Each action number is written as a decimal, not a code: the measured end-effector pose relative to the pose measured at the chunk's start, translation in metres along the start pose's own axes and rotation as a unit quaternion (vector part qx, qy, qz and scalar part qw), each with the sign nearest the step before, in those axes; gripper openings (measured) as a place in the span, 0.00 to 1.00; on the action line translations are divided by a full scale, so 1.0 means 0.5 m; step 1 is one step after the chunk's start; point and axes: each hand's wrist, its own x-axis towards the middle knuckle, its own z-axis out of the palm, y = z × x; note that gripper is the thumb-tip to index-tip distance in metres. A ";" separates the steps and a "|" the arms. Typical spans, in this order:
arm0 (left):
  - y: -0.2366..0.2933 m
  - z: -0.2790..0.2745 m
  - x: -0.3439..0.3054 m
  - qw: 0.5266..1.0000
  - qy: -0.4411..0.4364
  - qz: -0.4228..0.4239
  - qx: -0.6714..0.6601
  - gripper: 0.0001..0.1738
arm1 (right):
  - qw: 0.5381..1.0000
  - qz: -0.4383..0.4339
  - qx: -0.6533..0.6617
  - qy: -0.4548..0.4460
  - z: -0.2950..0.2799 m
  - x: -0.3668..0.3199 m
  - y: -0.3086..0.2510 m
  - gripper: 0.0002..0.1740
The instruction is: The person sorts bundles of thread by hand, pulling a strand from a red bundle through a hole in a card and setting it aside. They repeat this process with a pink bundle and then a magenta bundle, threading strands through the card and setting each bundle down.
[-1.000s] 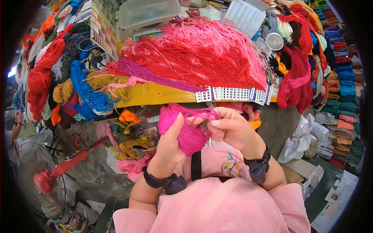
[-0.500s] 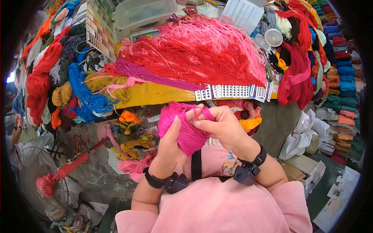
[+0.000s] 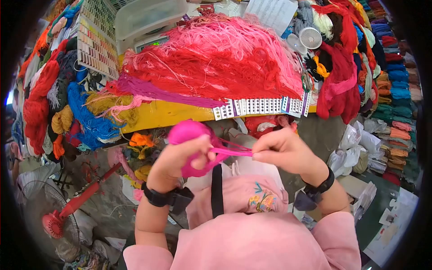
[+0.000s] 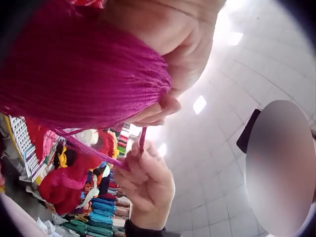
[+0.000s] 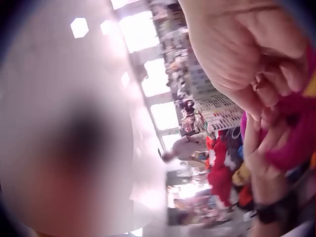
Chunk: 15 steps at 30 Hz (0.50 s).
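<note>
A bundle of magenta yarn [image 3: 188, 129] is held in my left hand [image 3: 177, 157], in front of the table edge. The fingers curl round its gathered part, and the full, rounded side shows large in the left wrist view as a yarn bundle [image 4: 84, 74]. My right hand [image 3: 284, 150] pinches a few magenta strands [image 3: 231, 152] between thumb and fingers. These run taut from the bundle across the gap between the hands. In the right wrist view the right hand [image 5: 247, 54] partly covers the bundle, with the left hand [image 5: 266, 158] below it.
A large heap of red and pink yarn [image 3: 211, 63] covers the table, whose yellow edge [image 3: 166, 114] faces me. Hole-punched cards [image 3: 252, 107] line its front. More skeins [image 3: 335, 85] hang at both sides. A red fan [image 3: 54, 222] stands low left; white bags [image 3: 348, 146] lie right.
The right hand has moved right and away from the bundle, drawing the strands out straight. The left hand has turned over and shifted left with the bundle.
</note>
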 end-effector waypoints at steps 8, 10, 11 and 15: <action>-0.099 -0.602 0.011 0.853 0.170 0.275 -0.410 0.15 | 0.801 -0.178 0.532 0.210 -0.455 0.030 0.232 0.07; -0.120 -0.737 -0.053 0.812 0.304 0.269 -0.420 0.16 | 0.817 -0.147 0.461 0.313 -0.615 -0.015 0.295 0.09; -0.087 -0.662 -0.050 0.771 0.445 0.253 -0.380 0.16 | 0.789 -0.130 0.411 0.437 -0.708 -0.049 0.321 0.09; -0.046 -0.673 -0.056 0.794 0.385 0.306 -0.359 0.07 | 0.821 -0.192 0.219 0.492 -0.902 -0.144 0.355 0.07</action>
